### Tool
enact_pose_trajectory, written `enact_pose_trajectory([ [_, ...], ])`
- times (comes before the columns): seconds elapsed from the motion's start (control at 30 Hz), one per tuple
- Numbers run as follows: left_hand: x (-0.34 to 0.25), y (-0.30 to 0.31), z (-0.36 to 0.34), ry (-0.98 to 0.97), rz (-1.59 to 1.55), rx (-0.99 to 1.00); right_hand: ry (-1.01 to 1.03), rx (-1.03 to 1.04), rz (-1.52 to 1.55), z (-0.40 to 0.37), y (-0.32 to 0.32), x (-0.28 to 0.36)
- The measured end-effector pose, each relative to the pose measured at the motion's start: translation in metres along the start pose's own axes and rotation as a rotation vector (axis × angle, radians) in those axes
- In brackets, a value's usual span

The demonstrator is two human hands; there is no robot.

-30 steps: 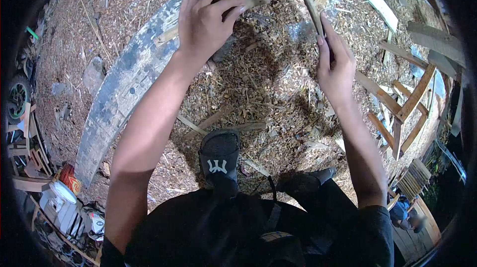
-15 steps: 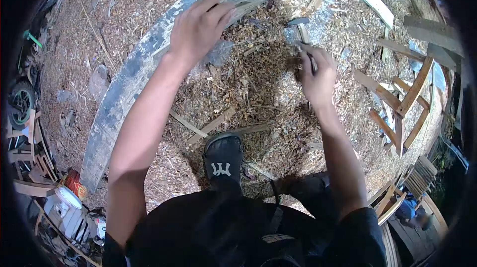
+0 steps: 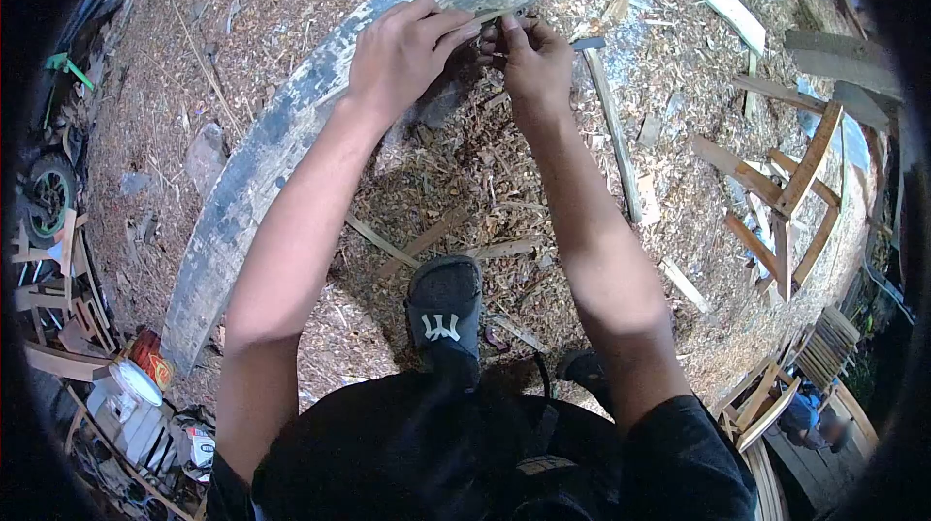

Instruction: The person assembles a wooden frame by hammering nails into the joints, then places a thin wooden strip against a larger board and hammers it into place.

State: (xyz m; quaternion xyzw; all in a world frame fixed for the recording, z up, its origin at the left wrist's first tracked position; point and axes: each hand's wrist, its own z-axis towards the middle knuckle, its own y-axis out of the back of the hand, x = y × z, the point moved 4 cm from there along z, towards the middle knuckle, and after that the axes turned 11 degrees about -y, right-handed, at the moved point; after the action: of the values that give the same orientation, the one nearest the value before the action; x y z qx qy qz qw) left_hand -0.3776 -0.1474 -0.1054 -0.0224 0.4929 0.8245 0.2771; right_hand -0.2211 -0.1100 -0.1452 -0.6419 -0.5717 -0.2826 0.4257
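My left hand (image 3: 400, 54) is closed over the edge of a long weathered plank, its fingertips pinching a thin wood strip (image 3: 492, 15). Thumb and fingers of my right hand (image 3: 535, 61) are pressed together at the strip's other end. Both hands are close together over the upper part of the plank (image 3: 228, 216), which is curved in this view and has worn blue-grey paint. To the right of my right hand lies a hammer (image 3: 613, 128) on the ground, its dark head pointing away from me.
Wood chips cover the ground, with loose offcuts (image 3: 686, 285) about. At right stands a wooden frame (image 3: 797, 182) with legs upward, near a pale board (image 3: 729, 9). Wooden pieces and a white round lid (image 3: 136, 382) are at lower left. Another person (image 3: 810, 421) is at lower right.
My right hand has left the hammer's handle and moved left and up to the strip beside my left hand. The hammer now lies on the chips. My left hand has shifted slightly right.
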Motion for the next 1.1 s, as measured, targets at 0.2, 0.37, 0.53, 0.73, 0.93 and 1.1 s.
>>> enact_pose_trajectory([
  [0.2, 0.003, -0.002, 0.001, 0.031, -0.03, 0.045, -0.028, -0.083, -0.079, 0.007, 0.0, -0.006],
  [0.37, 0.004, -0.001, 0.003, 0.049, -0.104, 0.05, 0.323, -0.137, -0.586, 0.006, 0.005, 0.013],
  [0.53, -0.001, -0.007, 0.004, 0.084, -0.078, 0.006, 0.433, -0.335, -0.864, -0.009, -0.009, 0.026],
  [0.73, -0.007, -0.006, 0.004, 0.052, 0.012, -0.006, 0.466, -0.408, -0.805, -0.006, -0.004, 0.019],
  [0.93, -0.007, -0.009, 0.003, 0.05, -0.061, -0.052, 0.528, -0.409, -0.742, -0.015, -0.009, 0.021],
  [1.1, -0.005, -0.009, 0.002, 0.067, -0.05, -0.005, 0.423, -0.35, -0.7, -0.016, 0.007, 0.015],
])
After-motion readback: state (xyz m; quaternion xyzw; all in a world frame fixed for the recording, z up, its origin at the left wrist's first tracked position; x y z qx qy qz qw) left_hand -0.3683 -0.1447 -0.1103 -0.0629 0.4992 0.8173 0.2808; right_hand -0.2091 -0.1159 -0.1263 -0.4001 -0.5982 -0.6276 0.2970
